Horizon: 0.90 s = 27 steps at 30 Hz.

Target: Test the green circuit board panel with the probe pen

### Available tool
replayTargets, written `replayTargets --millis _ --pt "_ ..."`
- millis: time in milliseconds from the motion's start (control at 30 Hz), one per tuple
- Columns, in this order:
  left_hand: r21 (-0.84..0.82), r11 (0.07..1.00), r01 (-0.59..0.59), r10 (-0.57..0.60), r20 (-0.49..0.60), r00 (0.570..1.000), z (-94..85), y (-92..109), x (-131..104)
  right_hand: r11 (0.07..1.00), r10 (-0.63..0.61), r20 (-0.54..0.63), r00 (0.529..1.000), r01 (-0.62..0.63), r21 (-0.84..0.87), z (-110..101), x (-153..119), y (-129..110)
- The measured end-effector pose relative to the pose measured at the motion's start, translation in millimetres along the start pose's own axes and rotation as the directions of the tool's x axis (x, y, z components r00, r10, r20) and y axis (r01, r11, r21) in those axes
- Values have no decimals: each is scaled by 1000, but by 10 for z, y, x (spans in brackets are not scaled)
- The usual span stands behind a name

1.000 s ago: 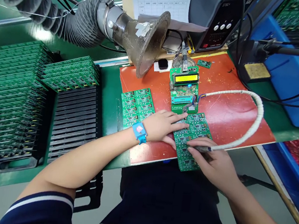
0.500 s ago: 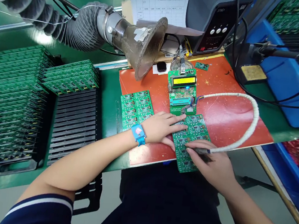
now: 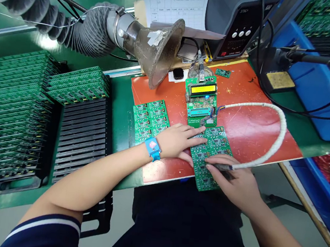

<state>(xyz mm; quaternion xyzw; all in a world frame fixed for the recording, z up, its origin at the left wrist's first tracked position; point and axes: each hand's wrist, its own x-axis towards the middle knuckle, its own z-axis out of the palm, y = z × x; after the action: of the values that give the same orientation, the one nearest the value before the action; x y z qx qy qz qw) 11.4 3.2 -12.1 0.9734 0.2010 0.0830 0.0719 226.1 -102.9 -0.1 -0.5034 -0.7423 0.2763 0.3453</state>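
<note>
Red mat carries the circuit-board panel, jutting past its front edge, left hand resting there with fingers spread, right hand pinching the cabled probe: apparently probing, next move calling for precise tip alignment.

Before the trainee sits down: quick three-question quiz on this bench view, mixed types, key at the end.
1. True or false: the right hand holds a tool joined to a white cable.
2. Fill in the blank: the fingertips of the left hand rest on a green circuit ____.
3. Multiple choice: what colour is the screen? (a) red (b) yellow (c) white

Key:
1. True
2. board
3. b
</note>
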Motion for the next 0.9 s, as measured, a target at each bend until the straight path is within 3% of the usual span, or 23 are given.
replayTargets --millis 900 --pt "-8 1000 15 -15 32 999 -18 12 7 1000 -9 -11 1000 9 9 5 2 3"
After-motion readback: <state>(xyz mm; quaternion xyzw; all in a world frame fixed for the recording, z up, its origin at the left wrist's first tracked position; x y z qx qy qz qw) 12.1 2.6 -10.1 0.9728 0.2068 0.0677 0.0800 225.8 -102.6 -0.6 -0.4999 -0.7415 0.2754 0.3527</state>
